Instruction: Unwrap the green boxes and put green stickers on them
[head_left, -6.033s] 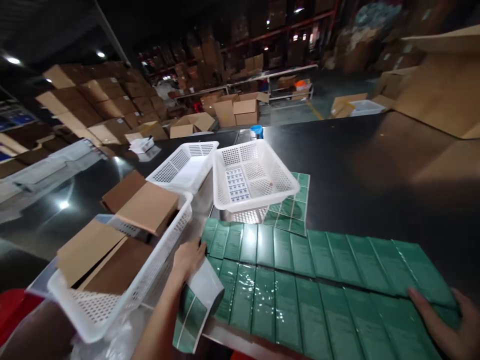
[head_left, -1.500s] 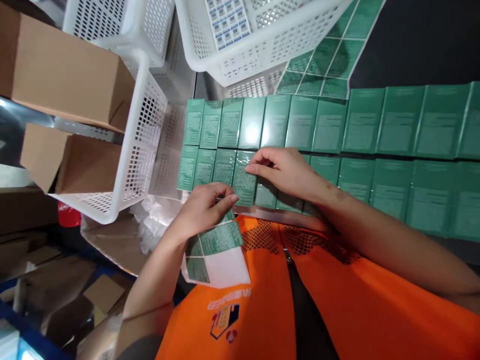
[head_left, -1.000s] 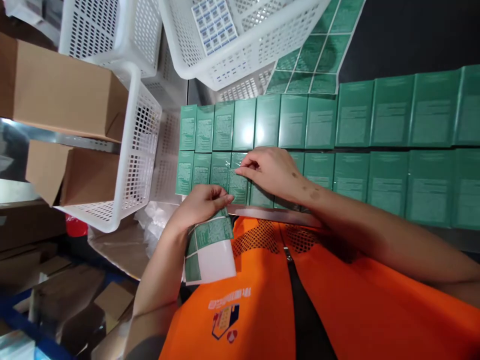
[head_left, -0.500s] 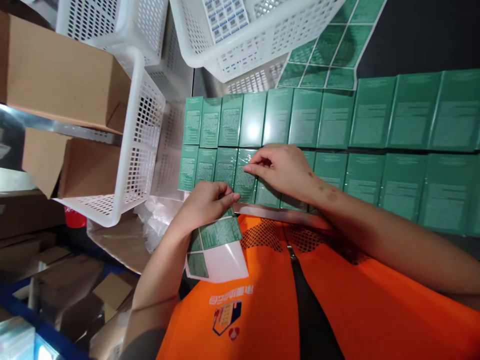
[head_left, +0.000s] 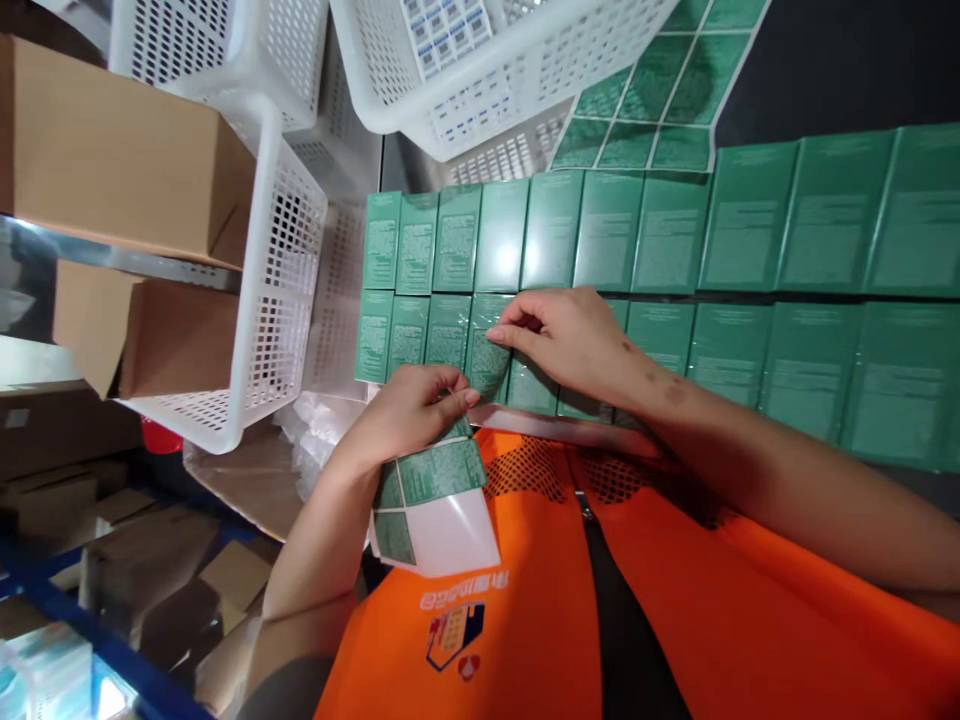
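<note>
Two rows of green boxes stand side by side in front of me. Over a box in the nearer row, a shiny green sticker lies slightly curled. My right hand pinches its upper right edge between thumb and forefinger. By its lower left corner, my left hand has thumb and forefinger pressed together. A sheet of green stickers, partly bare white backing, hangs from under the left hand against the orange vest. Whether the left fingertips also grip the single sticker, I cannot tell.
Another green sticker sheet lies behind the boxes. White perforated baskets stand at the back, one holding small printed labels. At the left, a white basket holds cardboard boxes. Crumpled clear plastic sits near my left forearm.
The view has shifted slightly. Both hands stay nearly in place, and the sticker under my right fingers looks a little more curved over the box.
</note>
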